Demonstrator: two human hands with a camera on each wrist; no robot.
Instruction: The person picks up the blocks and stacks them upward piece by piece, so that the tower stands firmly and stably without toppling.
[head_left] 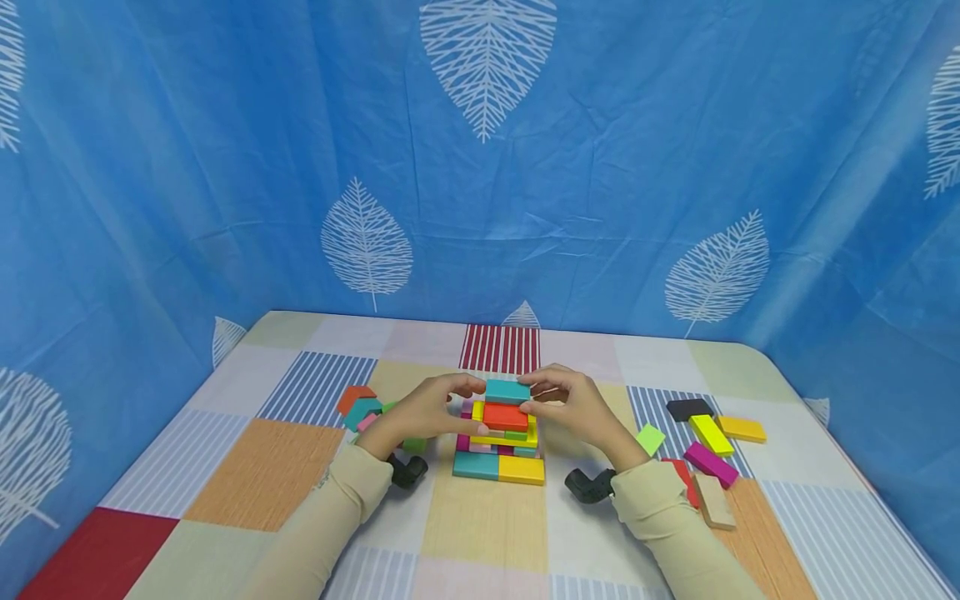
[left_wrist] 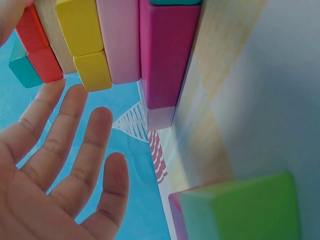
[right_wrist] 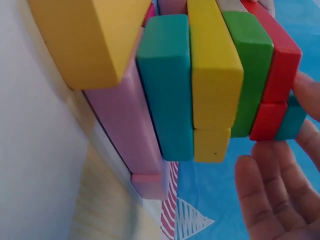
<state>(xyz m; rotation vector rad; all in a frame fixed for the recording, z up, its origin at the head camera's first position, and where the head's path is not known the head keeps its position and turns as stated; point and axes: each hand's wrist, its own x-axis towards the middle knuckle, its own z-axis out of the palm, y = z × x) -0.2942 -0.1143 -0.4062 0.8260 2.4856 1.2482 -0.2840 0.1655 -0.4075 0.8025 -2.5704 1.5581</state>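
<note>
Left hand [head_left: 431, 408] and right hand [head_left: 573, 404] pinching teal block [head_left: 507, 391], atop block stack [head_left: 500, 442]

Illumination is bright, even and diffuse in all three views; no single source is identifiable. Shadows are soft and short, lying close under the block stack [head_left: 498, 437] and the forearms. No glare on the checked tablecloth [head_left: 262, 467]. The head view is sharp at centre, with wide-angle bowing toward the edges of the blue leaf-print curtain [head_left: 225, 167]. Both wrist views are tilted and very close: the green block [left_wrist: 245, 210] is soft-edged, the left hand [left_wrist: 55, 175] slightly blurred, and the tablecloth surface washed pale.
</note>
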